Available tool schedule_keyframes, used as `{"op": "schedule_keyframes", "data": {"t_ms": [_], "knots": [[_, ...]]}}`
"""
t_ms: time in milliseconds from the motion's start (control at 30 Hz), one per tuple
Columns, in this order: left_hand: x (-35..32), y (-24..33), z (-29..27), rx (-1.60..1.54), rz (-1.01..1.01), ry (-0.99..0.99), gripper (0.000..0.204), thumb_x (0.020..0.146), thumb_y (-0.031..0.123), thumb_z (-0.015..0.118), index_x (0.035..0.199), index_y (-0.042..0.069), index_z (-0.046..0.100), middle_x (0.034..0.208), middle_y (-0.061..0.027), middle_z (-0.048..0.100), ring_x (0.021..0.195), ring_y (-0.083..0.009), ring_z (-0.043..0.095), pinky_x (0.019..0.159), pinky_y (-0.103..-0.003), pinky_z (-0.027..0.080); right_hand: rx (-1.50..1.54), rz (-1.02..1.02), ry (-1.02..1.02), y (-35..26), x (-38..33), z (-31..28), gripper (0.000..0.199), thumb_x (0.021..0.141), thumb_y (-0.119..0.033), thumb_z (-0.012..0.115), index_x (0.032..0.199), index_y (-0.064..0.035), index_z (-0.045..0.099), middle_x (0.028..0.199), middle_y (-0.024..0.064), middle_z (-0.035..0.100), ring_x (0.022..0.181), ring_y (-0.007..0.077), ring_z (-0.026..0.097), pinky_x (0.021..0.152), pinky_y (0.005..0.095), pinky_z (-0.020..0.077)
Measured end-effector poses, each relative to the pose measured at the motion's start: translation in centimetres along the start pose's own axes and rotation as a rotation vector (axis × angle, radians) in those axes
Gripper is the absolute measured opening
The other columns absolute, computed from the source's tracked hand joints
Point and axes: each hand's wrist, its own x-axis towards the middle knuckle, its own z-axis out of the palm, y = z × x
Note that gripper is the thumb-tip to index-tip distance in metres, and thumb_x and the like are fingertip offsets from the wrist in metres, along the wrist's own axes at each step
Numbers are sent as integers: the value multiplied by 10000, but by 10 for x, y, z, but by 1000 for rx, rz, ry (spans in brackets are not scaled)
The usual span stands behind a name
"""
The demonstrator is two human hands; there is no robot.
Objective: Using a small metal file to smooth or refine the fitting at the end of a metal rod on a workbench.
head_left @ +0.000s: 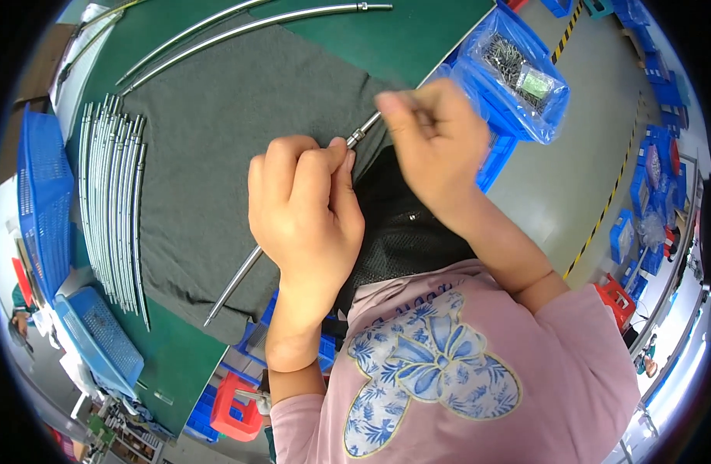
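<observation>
Over the dark grey cloth (208, 155), I see the left hand (305, 205) closed around a slanting metal tube (235, 283); the right hand (440, 143), half-curled, blurs beside its upper end, grip unclear.

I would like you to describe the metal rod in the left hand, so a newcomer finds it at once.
On the green table lies a dark grey cloth. Over it, the left hand grips a silver metal rod, which sticks out on both sides. Unlike the bundled rods lying at the cloth's left, it alone is held.
</observation>
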Motion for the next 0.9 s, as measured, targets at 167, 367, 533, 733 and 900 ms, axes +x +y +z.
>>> {"op": "schedule_keyframes", "data": {"t_ms": [167,367,533,733,900], "knots": [[0,2,0,23,-11,0,136,738,22,703,826,71,611,799,-57,546,683,-239,505,588,-342,414,208,182,59,7,12,-31,112,780,-56,731,796,-40,621,533,-68,393,489,6,309,442,208,234],[2,2,-1,-43,-77,-47,117,754,23,680,830,64,601,803,-66,551,694,-249,517,602,-348,417,256,173,-425,2,12,-26,151,779,-53,682,924,-14,676,527,-53,333,490,32,307,457,229,264],[4,0,-6,-43,-50,-74,115,751,16,674,824,56,595,806,-70,554,705,-252,526,608,-354,423,254,205,-519,1,20,-31,144,812,-63,670,937,10,667,571,-39,343,546,37,335,503,233,307],[6,2,-11,-147,-119,-125,136,736,10,690,827,52,599,809,-69,563,702,-251,542,610,-352,437,330,312,-645,4,26,-34,155,870,-99,667,963,23,647,667,-70,473,609,-1,370,563,181,333],[8,0,-9,-100,-48,-114,136,718,7,709,815,56,626,778,-61,561,684,-242,536,600,-343,438,290,261,-465,2,8,-34,152,884,-126,628,929,15,595,575,15,472,537,74,439,512,244,363]]}}
